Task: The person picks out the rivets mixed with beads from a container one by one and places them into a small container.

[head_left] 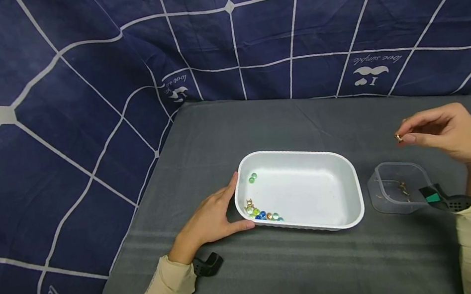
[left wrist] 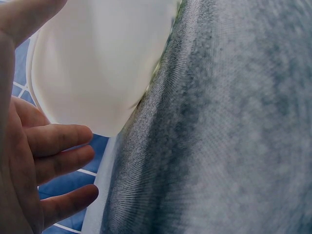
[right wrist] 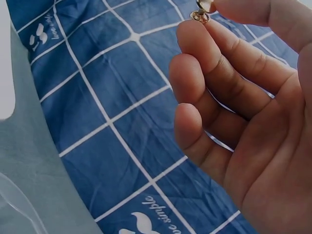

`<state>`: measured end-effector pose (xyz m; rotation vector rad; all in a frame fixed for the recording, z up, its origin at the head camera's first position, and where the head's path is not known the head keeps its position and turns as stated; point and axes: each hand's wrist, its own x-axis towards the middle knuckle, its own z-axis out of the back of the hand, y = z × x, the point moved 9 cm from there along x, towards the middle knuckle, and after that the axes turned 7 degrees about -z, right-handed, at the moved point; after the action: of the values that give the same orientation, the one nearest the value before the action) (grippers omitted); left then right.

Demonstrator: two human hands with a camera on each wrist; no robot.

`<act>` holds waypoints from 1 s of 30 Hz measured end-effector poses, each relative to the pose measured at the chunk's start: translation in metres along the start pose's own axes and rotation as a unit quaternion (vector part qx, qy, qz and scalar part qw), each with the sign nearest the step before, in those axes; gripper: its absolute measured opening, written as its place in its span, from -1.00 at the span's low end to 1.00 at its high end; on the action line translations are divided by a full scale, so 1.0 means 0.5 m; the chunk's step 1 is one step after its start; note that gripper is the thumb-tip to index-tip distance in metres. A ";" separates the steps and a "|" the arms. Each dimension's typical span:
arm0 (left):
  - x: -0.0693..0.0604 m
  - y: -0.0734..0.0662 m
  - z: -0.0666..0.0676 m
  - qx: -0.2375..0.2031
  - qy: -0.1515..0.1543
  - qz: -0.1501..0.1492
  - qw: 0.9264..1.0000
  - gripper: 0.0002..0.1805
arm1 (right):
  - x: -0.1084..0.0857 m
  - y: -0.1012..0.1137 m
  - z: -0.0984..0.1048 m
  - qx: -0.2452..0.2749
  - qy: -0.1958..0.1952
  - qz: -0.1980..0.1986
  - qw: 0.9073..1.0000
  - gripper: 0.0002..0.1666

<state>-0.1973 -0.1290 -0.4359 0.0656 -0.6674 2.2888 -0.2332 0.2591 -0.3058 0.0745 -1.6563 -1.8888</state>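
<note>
My left hand (head_left: 214, 219) rests against the left end of a white tray (head_left: 295, 156), fingers spread, its index finger and thumb touching the rim. In the left wrist view its other fingers are extended beside the tray's underside. Inside the tray, glass marbles (head_left: 263, 214) in several colours lie along the near left side, with small gold metal pieces (head_left: 249, 203) by them. My right hand (head_left: 446, 132) pinches a small shiny gold metal piece (right wrist: 200, 16) between thumb and fingertips, above and behind a clear plastic box (head_left: 390, 203). More gold pieces (head_left: 403, 188) lie in that box.
Two green marbles (head_left: 252, 178) sit apart near the tray's far left corner. Grey cloth (head_left: 233, 127) covers the table. A dark blue curtain (head_left: 264, 32) with white lines hangs behind it and on the left.
</note>
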 end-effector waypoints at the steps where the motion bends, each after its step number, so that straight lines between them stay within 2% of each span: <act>1: 0.000 0.001 -0.001 -0.001 0.001 0.002 1.000 0.28 | -0.002 0.000 0.003 0.005 -0.001 0.000 1.000 -0.66; 10: 0.000 0.005 -0.003 -0.010 0.013 0.020 1.000 0.29 | -0.025 0.003 0.038 0.043 -0.015 -0.003 0.999 -0.69; 14: 0.000 0.003 -0.002 -0.013 0.012 0.017 1.000 0.29 | -0.032 0.003 0.049 0.066 -0.009 0.003 0.998 -0.72; 19: 0.000 0.002 -0.001 -0.012 0.010 0.011 1.000 0.29 | -0.042 0.004 0.064 0.088 -0.020 0.011 0.996 -0.77; 30: 0.002 0.003 -0.001 -0.019 0.009 0.008 1.000 0.29 | -0.052 0.005 0.079 0.051 -0.022 0.005 0.998 -0.72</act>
<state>-0.1987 -0.1289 -0.4369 0.0210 -0.7046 2.2883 -0.2281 0.3059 -0.3040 0.0661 -1.7777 -1.8095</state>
